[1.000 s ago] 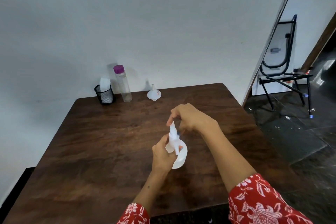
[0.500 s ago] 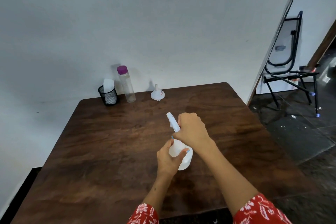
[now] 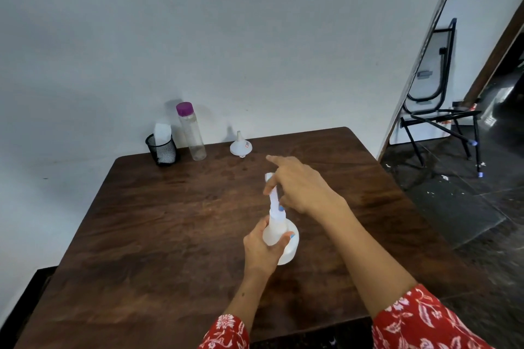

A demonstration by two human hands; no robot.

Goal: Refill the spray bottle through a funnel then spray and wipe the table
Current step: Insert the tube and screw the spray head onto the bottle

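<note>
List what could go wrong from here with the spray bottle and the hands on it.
1. The right hand grips the spray head with only some fingers, the index finger pointing free; a slip seems possible while twisting.
2. The left hand alone steadies the spray bottle, which looks tilted; it may tip and spill onto the table.
3. The funnel lies far off by the wall, so pouring may start without it.

The spray bottle (image 3: 285, 238) at centre frame is motion-blurred, and its near side is covered by the left hand (image 3: 261, 246). The right hand (image 3: 300, 187) hides much of the sprayer head (image 3: 273, 195); its grip there seems loose, though blur prevents certainty. The funnel (image 3: 240, 147) label is too small to read. The table (image 3: 158, 235) and both sleeves run off the bottom edge.
</note>
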